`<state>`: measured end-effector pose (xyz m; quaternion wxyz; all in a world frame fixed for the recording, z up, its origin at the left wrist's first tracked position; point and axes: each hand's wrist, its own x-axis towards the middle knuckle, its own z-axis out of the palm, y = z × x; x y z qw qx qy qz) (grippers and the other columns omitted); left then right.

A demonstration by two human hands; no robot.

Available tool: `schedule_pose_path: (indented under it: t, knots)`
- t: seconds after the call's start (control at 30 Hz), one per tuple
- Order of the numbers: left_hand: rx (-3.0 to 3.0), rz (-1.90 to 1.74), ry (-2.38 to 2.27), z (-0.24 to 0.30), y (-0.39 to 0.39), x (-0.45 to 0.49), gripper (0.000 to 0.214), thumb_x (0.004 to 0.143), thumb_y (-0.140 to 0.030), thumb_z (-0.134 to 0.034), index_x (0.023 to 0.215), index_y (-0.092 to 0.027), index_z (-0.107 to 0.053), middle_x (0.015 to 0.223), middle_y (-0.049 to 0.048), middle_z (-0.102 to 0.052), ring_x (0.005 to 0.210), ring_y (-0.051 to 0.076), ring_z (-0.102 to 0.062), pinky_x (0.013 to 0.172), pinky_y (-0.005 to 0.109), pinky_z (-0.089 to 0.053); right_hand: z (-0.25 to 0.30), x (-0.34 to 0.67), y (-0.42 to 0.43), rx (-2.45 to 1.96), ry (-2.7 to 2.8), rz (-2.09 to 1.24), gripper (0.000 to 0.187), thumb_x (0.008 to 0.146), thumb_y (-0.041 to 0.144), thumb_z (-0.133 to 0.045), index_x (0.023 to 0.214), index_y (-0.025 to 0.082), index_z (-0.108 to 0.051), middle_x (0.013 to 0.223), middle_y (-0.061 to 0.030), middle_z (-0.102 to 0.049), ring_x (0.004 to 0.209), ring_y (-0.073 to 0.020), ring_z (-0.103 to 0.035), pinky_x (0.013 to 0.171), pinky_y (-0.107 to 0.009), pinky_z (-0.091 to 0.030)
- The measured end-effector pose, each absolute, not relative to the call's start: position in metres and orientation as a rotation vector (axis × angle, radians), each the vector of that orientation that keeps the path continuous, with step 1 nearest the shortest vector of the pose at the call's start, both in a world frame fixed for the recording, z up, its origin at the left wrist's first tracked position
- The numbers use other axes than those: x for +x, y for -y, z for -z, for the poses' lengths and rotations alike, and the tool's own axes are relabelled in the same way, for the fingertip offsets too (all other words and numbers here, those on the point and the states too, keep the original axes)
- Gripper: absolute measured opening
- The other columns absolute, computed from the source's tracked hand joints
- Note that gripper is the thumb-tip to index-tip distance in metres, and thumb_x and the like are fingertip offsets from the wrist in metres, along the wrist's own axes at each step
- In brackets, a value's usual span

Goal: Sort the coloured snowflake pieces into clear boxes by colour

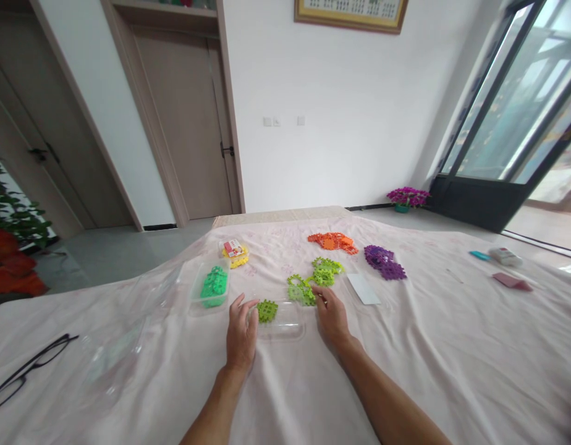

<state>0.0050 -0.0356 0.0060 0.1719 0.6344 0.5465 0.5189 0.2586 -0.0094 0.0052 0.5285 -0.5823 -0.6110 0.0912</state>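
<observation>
A clear plastic tray [285, 329] lies on the pale pink cloth [406, 358] between my hands, with one light green interlocking piece [267, 310] in its left end. My left hand [241, 334] rests against the tray's left end, fingers stretched out and holding nothing. My right hand [330, 316] lies at the tray's right end, its fingertips touching the pile of light green pieces [313, 281]; the fingers look loosely bent and I cannot make out a piece in them.
Another clear tray holds dark green pieces [214, 285]. Behind it a tray holds yellow pieces [234, 252]. Orange pieces [332, 241] and purple pieces [384, 261] lie further back. A white card [363, 288], black glasses [30, 368] and small items at the right [505, 256] also lie on the cloth.
</observation>
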Motion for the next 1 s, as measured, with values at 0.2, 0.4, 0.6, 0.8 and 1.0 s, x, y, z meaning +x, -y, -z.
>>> schedule_pose_path:
  t: [0.2,0.4,0.6,0.8,1.0]
  knots:
    - [1.832,-1.479,-1.530,-0.008,0.036,0.005,0.031,0.098,-0.036,-0.039,0.108,-0.024,-0.066,0.136,0.0088,-0.047,0.135,0.022,-0.041,0.116,0.046,-0.033,-0.003,0.256,0.013,-1.364,1.506,-0.233,0.030,0.084,0.019,-0.045,0.101,0.020,-0.069,0.102,-0.0077,-0.071,0.098,-0.0216,-0.064,0.091,-0.037,-0.049]
    - [1.888,-1.470,-1.560,-0.009,0.034,0.005,0.030,0.096,-0.036,-0.041,0.108,-0.025,-0.066,0.135,0.0083,-0.048,0.133,0.023,-0.043,0.114,0.047,-0.035,-0.004,0.258,0.011,-1.367,1.437,-0.210,0.031,0.084,0.019,-0.044,0.102,0.020,-0.069,0.101,-0.0082,-0.071,0.098,-0.0214,-0.064,0.091,-0.037,-0.049]
    - [1.960,-1.432,-1.617,-0.010,0.033,0.006,0.031,0.096,-0.035,-0.041,0.110,-0.024,-0.066,0.138,0.0087,-0.047,0.131,0.024,-0.047,0.112,0.047,-0.038,-0.001,0.262,0.005,-1.456,1.428,-0.143,0.036,0.084,0.015,-0.041,0.107,0.020,-0.068,0.107,-0.0072,-0.069,0.101,-0.0202,-0.063,0.091,-0.034,-0.048]
    - [1.942,-1.445,-1.631,-0.006,0.030,0.004,0.030,0.095,-0.037,-0.043,0.109,-0.025,-0.067,0.137,0.0082,-0.047,0.131,0.025,-0.046,0.113,0.047,-0.037,-0.006,0.270,0.004,-1.677,1.568,0.049,0.043,0.080,0.014,-0.049,0.118,0.025,-0.066,0.114,-0.0064,-0.066,0.105,-0.0234,-0.058,0.090,-0.035,-0.045]
    - [1.876,-1.464,-1.576,-0.003,0.028,0.003,0.030,0.095,-0.038,-0.044,0.110,-0.025,-0.067,0.135,0.0079,-0.049,0.131,0.024,-0.045,0.113,0.048,-0.037,-0.011,0.278,0.011,-1.785,1.741,0.127,0.043,0.078,0.028,-0.064,0.121,0.029,-0.066,0.121,-0.0058,-0.065,0.107,-0.0265,-0.055,0.091,-0.037,-0.042]
